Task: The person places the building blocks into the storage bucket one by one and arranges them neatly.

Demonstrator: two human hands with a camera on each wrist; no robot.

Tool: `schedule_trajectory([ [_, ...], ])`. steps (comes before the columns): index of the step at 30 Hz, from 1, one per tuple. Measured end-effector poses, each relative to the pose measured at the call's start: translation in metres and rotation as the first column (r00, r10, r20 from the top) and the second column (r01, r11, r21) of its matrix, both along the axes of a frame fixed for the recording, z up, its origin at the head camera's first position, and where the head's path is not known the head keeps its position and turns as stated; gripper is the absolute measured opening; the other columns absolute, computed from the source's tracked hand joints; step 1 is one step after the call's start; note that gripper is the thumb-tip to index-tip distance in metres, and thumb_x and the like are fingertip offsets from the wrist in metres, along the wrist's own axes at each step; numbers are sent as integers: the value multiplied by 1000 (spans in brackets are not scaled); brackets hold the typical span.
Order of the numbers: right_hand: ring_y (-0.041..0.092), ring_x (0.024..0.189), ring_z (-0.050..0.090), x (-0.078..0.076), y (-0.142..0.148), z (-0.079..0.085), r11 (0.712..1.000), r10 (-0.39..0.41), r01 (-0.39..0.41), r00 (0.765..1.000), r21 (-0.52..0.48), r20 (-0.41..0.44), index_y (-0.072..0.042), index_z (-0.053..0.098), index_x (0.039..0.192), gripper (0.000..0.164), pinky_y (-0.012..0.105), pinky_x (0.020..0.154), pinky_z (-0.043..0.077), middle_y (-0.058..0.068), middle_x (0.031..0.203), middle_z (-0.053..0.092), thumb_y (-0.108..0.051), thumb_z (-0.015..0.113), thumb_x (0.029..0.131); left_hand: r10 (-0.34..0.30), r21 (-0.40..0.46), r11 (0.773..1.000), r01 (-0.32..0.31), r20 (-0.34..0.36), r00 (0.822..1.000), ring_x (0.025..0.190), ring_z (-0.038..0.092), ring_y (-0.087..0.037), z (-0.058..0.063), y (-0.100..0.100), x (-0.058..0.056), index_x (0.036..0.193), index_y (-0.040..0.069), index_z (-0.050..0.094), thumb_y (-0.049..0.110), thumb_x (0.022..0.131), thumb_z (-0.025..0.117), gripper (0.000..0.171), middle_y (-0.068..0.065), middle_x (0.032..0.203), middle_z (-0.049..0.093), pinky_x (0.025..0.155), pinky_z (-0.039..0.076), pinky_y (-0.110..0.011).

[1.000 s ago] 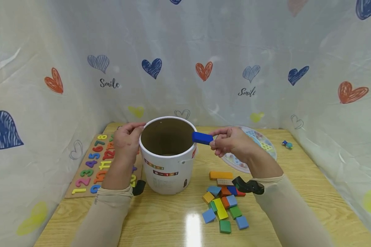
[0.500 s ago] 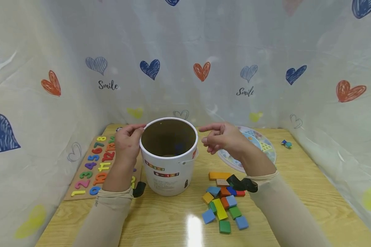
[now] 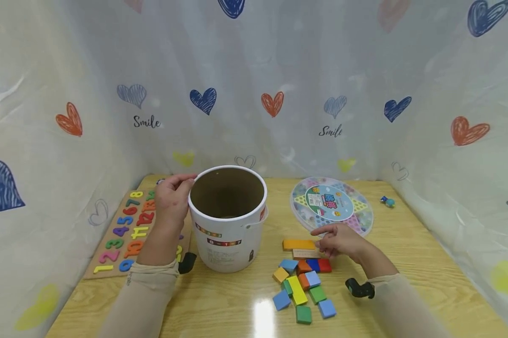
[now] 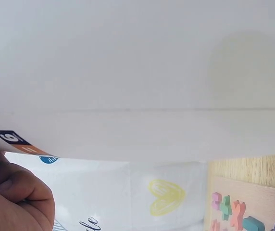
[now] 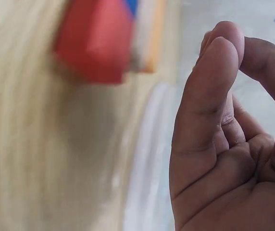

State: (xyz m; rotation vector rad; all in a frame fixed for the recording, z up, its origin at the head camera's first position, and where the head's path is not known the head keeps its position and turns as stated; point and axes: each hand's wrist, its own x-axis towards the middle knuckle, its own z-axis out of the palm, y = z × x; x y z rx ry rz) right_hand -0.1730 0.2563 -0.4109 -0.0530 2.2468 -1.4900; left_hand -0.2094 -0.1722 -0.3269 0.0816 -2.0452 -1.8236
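A white bucket [image 3: 233,251] with a thin handle stands upright on the table. My left hand [image 3: 172,199] grips its left rim, thumb on the near side. The bucket's wall [image 4: 128,72] fills most of the left wrist view, with the left hand [image 4: 17,197] at its edge. My right hand [image 3: 342,242] hovers at the right end of the orange block [image 3: 298,244] and the plain wooden block [image 3: 305,254], holding nothing. In the right wrist view, thumb and fingertips come close together with no block between them; a red block [image 5: 99,43] lies beyond. The bucket's inside is dark.
Several coloured blocks [image 3: 297,290] lie loose right of the bucket. A round game board [image 3: 365,218] lies behind the right hand. At left is a number board [image 3: 110,270], partly behind the left arm. A small blue-green toy [image 3: 388,201] sits far right; a patterned curtain [image 3: 237,131] encloses the table.
A blue block, pinched by my right hand at the rim, was let go into the bucket. The right hand then moved down and right to the blocks. My left hand stayed on the rim.
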Motion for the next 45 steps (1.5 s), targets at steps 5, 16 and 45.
schedule_trajectory([
  [5, 19, 57, 59, 0, 8, -21, 1000, -2, 1, 999, 18, 45, -5, 57, 126, 45, 35, 59, 56, 13, 79, 66, -20, 69, 85, 5, 23, 1000, -5, 5, 1000, 96, 58, -22, -1, -1, 0, 105, 9, 71, 22, 94, 58, 22, -7, 105, 63, 80, 54, -33],
  [16, 18, 51, 57, -5, -6, -23, 981, 49, -50, 999, 188, 7, -12, 61, 120, 41, 33, 52, 54, 10, 76, 65, -24, 72, 82, -10, 30, 999, 11, -14, 1000, 97, 59, -25, 0, 0, 0, 104, 7, 70, 20, 93, 59, 21, -6, 103, 63, 83, 54, -41],
  [45, 19, 55, 52, -15, -20, 38, 999, 43, -45, 994, -14, -104, 2, 57, 111, 35, 33, 55, 53, 18, 80, 65, -14, 69, 83, -19, 32, 999, 20, -27, 999, 96, 59, -21, -1, -1, -3, 104, 8, 71, 22, 93, 60, 21, -5, 103, 64, 81, 54, -34],
])
